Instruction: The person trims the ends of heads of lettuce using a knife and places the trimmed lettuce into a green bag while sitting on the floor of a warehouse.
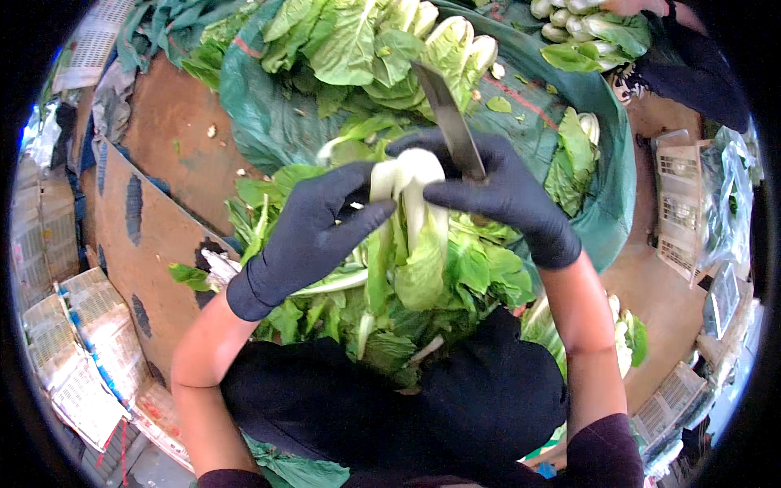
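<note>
A head of pale-stemmed leafy greens (421,189) hangs root end up and leaves down between my two hands. On its left side, my left hand (317,226) in a black glove holds it by the stems. My right hand (512,180), gloved the same, has a knife (450,119) in its grip, the broad blade pointing up and away. The thumb and fingers of that hand also reach to the white base of the head. Beneath lies a heap of loose green leaves (482,262), partly hidden by my hands and dark-clothed legs.
Whole heads of greens (348,49) are piled on a green woven sheet (262,134) ahead. One more head (570,161) lies at its right. Another person's arm (689,24) shows at the upper right near more greens (579,27). Plastic crates (677,207) stand at the sides.
</note>
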Demonstrator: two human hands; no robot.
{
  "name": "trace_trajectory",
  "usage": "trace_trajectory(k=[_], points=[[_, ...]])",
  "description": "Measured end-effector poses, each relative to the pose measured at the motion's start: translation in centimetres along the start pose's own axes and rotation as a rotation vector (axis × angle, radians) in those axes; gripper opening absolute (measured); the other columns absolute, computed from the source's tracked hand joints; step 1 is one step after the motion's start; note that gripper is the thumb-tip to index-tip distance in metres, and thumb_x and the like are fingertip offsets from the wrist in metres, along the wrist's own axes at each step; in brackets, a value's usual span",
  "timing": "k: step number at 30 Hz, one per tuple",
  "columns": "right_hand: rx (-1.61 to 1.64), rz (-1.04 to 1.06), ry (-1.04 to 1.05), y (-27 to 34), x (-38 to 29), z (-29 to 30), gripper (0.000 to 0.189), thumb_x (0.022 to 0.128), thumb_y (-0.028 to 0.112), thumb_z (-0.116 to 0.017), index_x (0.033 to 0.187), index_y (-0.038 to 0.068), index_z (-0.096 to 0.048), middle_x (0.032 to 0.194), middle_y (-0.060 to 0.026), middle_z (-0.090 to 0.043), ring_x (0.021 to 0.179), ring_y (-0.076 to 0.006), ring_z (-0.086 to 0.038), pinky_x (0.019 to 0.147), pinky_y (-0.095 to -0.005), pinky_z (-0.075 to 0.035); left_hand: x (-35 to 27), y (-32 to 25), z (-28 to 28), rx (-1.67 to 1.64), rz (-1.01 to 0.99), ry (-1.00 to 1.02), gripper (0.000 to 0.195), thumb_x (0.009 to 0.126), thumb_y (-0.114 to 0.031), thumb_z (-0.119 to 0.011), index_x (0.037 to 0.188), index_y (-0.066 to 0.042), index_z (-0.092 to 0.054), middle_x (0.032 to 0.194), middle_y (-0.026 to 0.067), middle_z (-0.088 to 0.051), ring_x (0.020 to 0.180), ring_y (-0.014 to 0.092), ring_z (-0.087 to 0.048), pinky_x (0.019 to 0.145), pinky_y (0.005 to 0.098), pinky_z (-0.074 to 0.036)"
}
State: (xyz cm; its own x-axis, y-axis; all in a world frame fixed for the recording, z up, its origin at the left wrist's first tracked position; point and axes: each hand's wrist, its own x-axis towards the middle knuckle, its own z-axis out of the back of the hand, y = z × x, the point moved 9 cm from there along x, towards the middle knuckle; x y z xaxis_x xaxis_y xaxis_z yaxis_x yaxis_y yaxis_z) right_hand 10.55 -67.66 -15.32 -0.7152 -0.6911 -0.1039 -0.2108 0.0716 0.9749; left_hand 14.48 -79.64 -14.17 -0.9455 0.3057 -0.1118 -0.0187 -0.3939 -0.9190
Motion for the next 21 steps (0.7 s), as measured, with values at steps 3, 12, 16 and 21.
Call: trace_trajectory(k=[3, 12, 16, 21], points=[[-0.048, -0.156, -0.035, -0.9, 0.4, 2.9, 0.036, 0.075, 0.019, -0.066, 0.106, 0.003, -0.058, 0.091, -0.0046, -0.061, 0.082, -0.0103, -0.055, 0.074, -0.0271, -0.045, 1.1, 1.2, 0.7, -0.131, 0.064, -0.159, 0.029, 0.078, -0.006, -0.061, 0.105, -0.001, -0.052, 0.087, 0.0039, -0.056, 0.077, 0.010, -0.054, 0.066, 0.0239, -0.047], [0.088, -0.347, -0.502, -0.7, -13.7, 20.8, 0.025, 0.084, 0.016, -0.050, 0.107, 0.007, -0.057, 0.103, -0.0039, -0.057, 0.092, -0.0108, -0.053, 0.085, -0.0275, -0.042, 4.7, 3.6, -15.0, -0.306, 0.376, 0.557, 0.040, 0.079, -0.010, -0.060, 0.115, -0.001, -0.047, 0.093, 0.0057, -0.056, 0.068, 0.011, -0.055, 0.062, 0.0259, -0.046], [-1.209, -0.477, -0.420, 7.9, -34.1, 26.7, 0.033, 0.082, 0.028, -0.057, 0.102, 0.003, -0.059, 0.082, -0.0063, -0.061, 0.075, -0.0125, -0.056, 0.073, -0.0271, -0.045, 2.3, 10.2, -14.8, 0.006, 0.107, 0.345, 0.044, 0.076, -0.009, -0.063, 0.117, -0.001, -0.047, 0.111, 0.0112, -0.052, 0.098, 0.018, -0.052, 0.085, 0.0313, -0.042], [-0.831, -1.252, -0.699, -1.0, -56.7, 21.4, 0.034, 0.077, 0.032, -0.065, 0.090, 0.001, -0.058, 0.056, 0.0008, -0.049, 0.045, -0.0080, -0.043, 0.041, -0.0251, -0.037, 2.4, 13.5, -6.1, 0.496, -0.119, 0.116, 0.053, 0.076, -0.008, -0.061, 0.124, -0.003, -0.041, 0.124, 0.0153, -0.046, 0.113, 0.028, -0.044, 0.098, 0.0352, -0.031]])
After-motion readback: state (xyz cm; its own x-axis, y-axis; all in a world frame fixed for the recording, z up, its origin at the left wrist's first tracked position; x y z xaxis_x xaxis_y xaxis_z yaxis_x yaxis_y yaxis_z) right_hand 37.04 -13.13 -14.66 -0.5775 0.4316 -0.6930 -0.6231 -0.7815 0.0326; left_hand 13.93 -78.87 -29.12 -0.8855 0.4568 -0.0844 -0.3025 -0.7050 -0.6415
